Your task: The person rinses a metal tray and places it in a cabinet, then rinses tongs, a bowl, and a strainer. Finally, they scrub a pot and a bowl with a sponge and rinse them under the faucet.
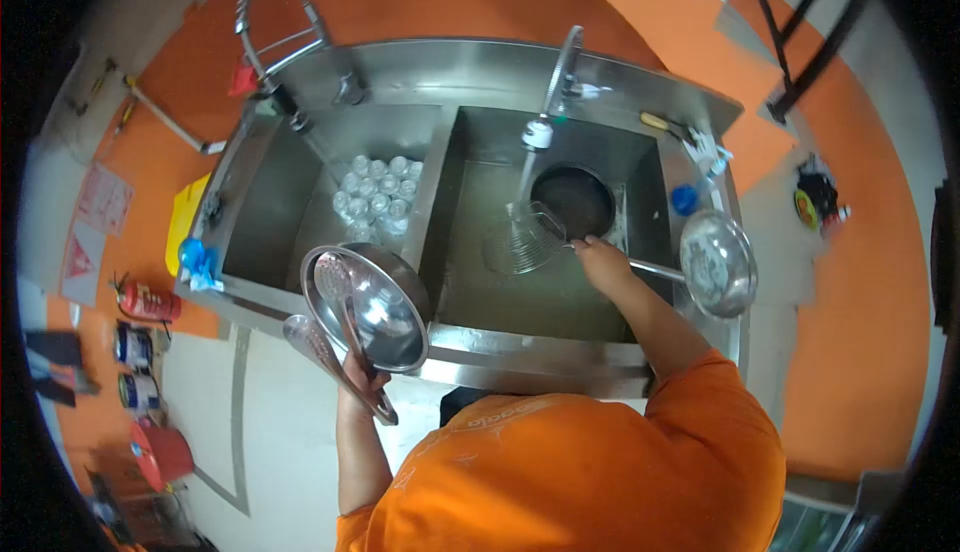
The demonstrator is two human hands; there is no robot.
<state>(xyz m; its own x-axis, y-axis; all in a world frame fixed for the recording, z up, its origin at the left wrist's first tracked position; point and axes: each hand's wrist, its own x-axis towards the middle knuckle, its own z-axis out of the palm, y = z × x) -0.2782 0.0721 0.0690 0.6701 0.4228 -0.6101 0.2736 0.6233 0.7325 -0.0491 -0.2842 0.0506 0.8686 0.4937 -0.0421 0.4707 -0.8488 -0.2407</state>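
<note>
My left hand (366, 380) is closed around the handles of metal tongs (318, 344) and a slotted utensil (335, 280). A shiny steel bowl (388, 314) is tilted against these utensils, just above that hand. Over the right basin, my right hand (604, 264) grips the handle of a round wire skimmer (524, 240). Water runs from the faucet (537, 135) down toward the skimmer. A dark round pan (574, 202) sits in the cloudy water behind it. A metal ladle or pan (718, 264) rests at the sink's right edge, its handle reaching toward my right hand.
Several clear glasses (378, 192) stand in the left basin. A spring faucet (275, 77) rises behind it. Blue items (197, 260) lie on the left rim; a blue-ended brush (686, 199) and a yellow-handled tool (655, 122) lie on the right. A fire extinguisher (150, 302) stands at left.
</note>
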